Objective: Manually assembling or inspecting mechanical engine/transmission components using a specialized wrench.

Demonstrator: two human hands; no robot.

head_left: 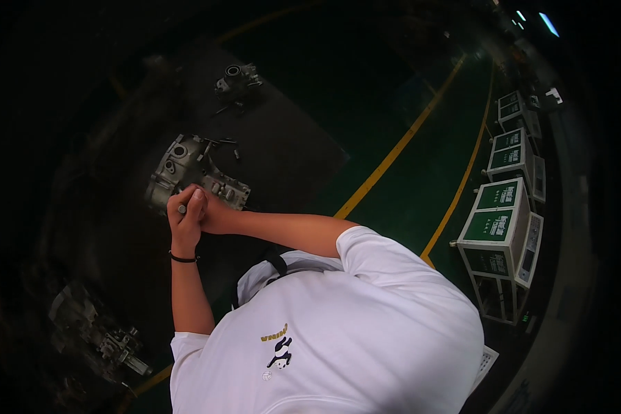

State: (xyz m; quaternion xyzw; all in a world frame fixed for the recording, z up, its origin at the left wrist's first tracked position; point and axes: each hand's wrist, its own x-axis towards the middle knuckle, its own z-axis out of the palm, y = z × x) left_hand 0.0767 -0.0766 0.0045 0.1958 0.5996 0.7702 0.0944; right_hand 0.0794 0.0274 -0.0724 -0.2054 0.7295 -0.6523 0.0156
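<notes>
My left hand (185, 212), with a dark band on its wrist, is closed around a metal rod (182, 208) whose round end shows between the fingers. Against it presses my right hand (217, 214), also closed; its fingers are partly hidden behind the left hand, so what they grip cannot be made out. Both hands are over the near side of a grey metal gearbox housing (179, 150) with round openings and a long ribbed extension. Small loose metal parts (236, 153) lie by the housing's far right side.
Farther off, another metal assembly (234, 81) rests on the dark work surface (290, 131). A third gearbox-like assembly (121, 345) is at lower left. Yellow lines (400, 145) cross the green floor. White-framed carts with green panels (493, 221) line the right.
</notes>
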